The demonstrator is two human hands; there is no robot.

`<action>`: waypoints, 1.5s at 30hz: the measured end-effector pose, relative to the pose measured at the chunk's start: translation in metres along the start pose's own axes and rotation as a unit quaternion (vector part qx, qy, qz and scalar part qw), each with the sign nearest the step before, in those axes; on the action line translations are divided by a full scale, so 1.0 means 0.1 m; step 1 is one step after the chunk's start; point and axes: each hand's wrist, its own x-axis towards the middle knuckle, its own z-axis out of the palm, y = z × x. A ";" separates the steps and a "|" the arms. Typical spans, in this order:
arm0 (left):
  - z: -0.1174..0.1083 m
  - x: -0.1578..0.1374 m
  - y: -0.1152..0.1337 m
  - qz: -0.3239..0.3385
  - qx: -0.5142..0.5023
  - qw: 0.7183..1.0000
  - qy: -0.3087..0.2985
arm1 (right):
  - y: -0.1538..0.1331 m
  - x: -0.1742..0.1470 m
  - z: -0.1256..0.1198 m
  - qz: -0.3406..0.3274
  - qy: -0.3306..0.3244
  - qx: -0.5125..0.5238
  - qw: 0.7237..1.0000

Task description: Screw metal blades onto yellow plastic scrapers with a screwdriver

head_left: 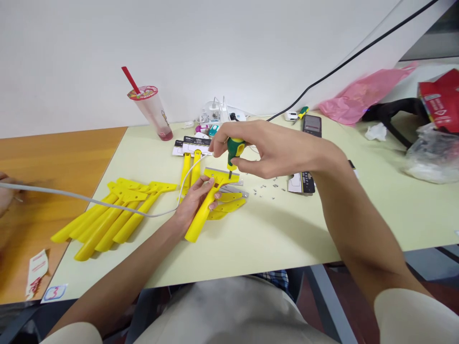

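My left hand is wrapped round a yellow plastic scraper, its wide head pointing away from me. A metal blade shows along the far edge of that head. My right hand grips a short green and yellow screwdriver from above, its tip on the right end of the scraper's head. Under the scraper lie yellow head pieces and grey metal blades. Small screws are scattered to the right. Several yellow scraper handles lie in a pile to the left.
A cup with a red straw stands near the wall beside a power strip. A white cable crosses in front. Black-and-white cards, a dark phone-like device and a pink bag lie right. Another person's hand is far left.
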 end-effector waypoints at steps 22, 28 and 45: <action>-0.01 0.01 0.00 0.007 0.000 1.000 0.002 | 0.03 0.02 0.00 0.008 0.009 -0.001 1.000; 0.02 -0.02 0.01 0.005 0.011 1.000 -0.012 | 0.03 0.04 0.01 0.019 0.024 -0.016 0.999; 0.02 -0.02 0.01 0.004 0.010 1.000 -0.012 | 0.07 0.05 0.03 0.015 0.020 -0.034 0.999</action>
